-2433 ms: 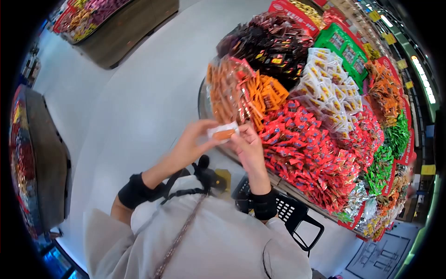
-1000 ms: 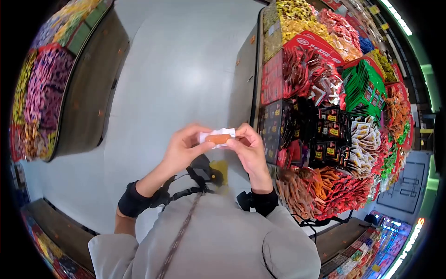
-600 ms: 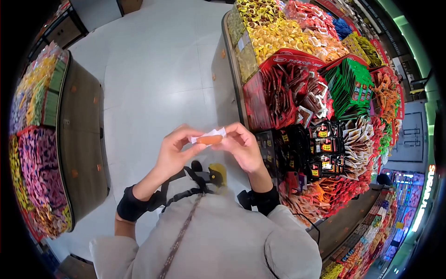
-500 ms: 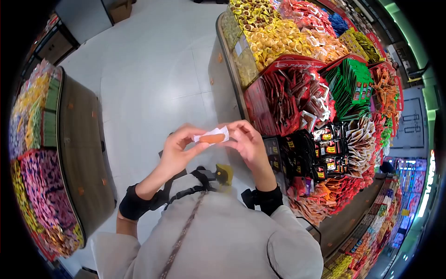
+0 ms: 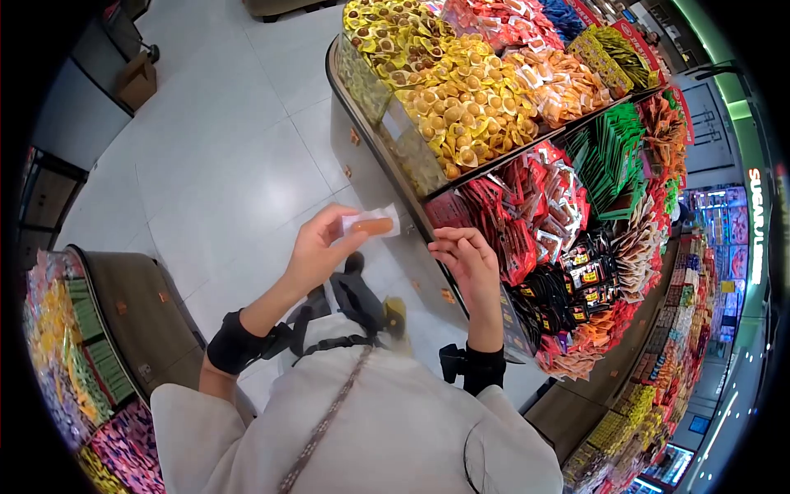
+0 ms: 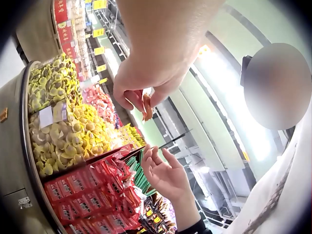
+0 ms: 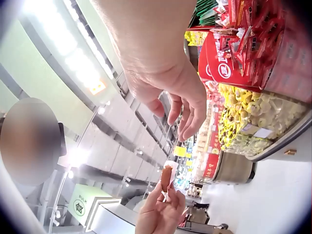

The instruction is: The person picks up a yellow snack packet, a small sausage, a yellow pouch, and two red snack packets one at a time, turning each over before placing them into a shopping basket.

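Note:
In the head view my left hand (image 5: 315,251) pinches a small orange-brown, sausage-shaped snack (image 5: 374,226) lying on its white wrapper (image 5: 392,216). Thumb and fingers grip its left end, and the other end sticks out to the right. The same snack (image 7: 166,178) points upward from the left hand in the right wrist view, with white paper around it. My right hand (image 5: 473,267) is apart from it, to the right, near the edge of the display. Its fingers are loosely bent and hold nothing. A black band circles each wrist.
A wood-sided display (image 5: 370,156) heaped with wrapped snacks runs along the right: yellow packs (image 5: 461,107), red packets (image 5: 514,218), black packets (image 5: 568,284). Another candy stand (image 5: 136,305) is at lower left. Pale tiled floor (image 5: 239,156) lies between, with a cardboard box (image 5: 134,82) farther off.
Both hands were at the snack and its wrapper; the right hand has let go and moved right, while the left still holds them. The displays have shifted in view as the person moved.

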Demonstrator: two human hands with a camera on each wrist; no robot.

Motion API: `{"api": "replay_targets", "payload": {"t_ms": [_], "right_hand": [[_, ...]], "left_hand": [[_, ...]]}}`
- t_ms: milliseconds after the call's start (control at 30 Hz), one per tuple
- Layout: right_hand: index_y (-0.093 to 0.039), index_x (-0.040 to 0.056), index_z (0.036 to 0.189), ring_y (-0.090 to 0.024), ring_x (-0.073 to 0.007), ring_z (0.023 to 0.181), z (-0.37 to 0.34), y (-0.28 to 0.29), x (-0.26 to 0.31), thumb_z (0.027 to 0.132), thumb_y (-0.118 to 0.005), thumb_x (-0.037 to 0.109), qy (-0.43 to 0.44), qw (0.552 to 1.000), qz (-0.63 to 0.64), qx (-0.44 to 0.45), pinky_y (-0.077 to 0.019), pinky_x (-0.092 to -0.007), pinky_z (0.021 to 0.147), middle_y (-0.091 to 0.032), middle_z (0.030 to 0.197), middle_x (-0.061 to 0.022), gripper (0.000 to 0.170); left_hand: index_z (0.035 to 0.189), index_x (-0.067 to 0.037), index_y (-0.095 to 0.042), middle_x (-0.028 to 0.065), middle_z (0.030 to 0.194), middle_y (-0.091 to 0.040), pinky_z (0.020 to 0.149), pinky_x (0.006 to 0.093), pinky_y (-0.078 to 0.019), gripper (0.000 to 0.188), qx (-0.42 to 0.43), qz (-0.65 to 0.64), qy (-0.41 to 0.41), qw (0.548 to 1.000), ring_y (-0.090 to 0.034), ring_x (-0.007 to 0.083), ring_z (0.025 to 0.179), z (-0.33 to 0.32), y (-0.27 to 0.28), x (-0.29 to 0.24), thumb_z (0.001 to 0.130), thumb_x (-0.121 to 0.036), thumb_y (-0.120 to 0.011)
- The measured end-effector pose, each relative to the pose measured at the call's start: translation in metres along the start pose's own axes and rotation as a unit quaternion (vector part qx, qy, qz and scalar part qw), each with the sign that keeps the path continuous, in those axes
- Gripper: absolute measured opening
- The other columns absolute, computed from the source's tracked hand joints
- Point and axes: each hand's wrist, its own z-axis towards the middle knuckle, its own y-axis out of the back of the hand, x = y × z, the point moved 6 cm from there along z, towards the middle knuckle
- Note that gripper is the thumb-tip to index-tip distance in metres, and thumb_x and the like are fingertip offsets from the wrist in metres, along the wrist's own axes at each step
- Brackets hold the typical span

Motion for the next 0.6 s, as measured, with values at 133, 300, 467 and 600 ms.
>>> {"api": "replay_targets", "payload": {"t_ms": [133, 300, 467, 600], "right_hand": [[-0.049, -0.0032, 0.101, -0.057, -0.0217, 0.092, 0.031, 0.013, 0.020, 0.088, -0.043, 0.010, 0.021, 1.000, -0.002, -0.011, -0.0454, -0.0323, 0.082, -0.055, 0.106, -0.0156, 0.019], [-0.049, -0.0045, 0.099, -0.056, -0.0219, 0.092, 0.069, 0.033, 0.052, 0.088, -0.041, 0.008, 0.080, 0.996, 0.010, -0.034, -0.0448, -0.0315, 0.083, -0.054, 0.105, -0.0153, 0.019], [-0.050, -0.0034, 0.099, -0.056, -0.0218, 0.093, 0.093, 0.037, 0.078, 0.090, -0.039, 0.008, 0.105, 0.993, -0.009, -0.052, -0.0453, -0.0312, 0.082, -0.055, 0.104, -0.0145, 0.018], [-0.049, -0.0028, 0.098, -0.056, -0.0224, 0.093, 0.106, 0.044, 0.091, 0.090, -0.040, 0.010, 0.124, 0.990, -0.030, -0.061, -0.0454, -0.0323, 0.082, -0.054, 0.105, -0.0160, 0.018]], "left_hand": [[0.102, 0.000, -0.050, 0.0030, 0.091, -0.052, 0.072, 0.0225, -0.0421, 0.024, 0.025, 0.025, 0.003, 0.999, -0.050, 0.0083, 0.083, 0.052, -0.009, 0.006, 0.079, 0.002, -0.059], [0.102, 0.000, -0.050, 0.0021, 0.089, -0.052, 0.071, 0.0213, -0.0418, 0.025, 0.059, 0.041, -0.002, 0.997, -0.050, 0.0073, 0.081, 0.120, -0.017, 0.009, 0.079, 0.000, -0.059], [0.104, -0.001, -0.050, 0.0027, 0.091, -0.054, 0.072, 0.0210, -0.0420, 0.025, 0.101, 0.031, -0.005, 0.994, -0.051, 0.0078, 0.082, 0.171, -0.019, 0.003, 0.080, -0.002, -0.059], [0.106, -0.002, -0.049, 0.0042, 0.095, -0.055, 0.072, 0.0218, -0.0429, 0.027, 0.104, 0.013, 0.008, 0.994, -0.053, 0.0089, 0.084, 0.211, -0.021, 0.005, 0.081, -0.006, -0.060]]}}
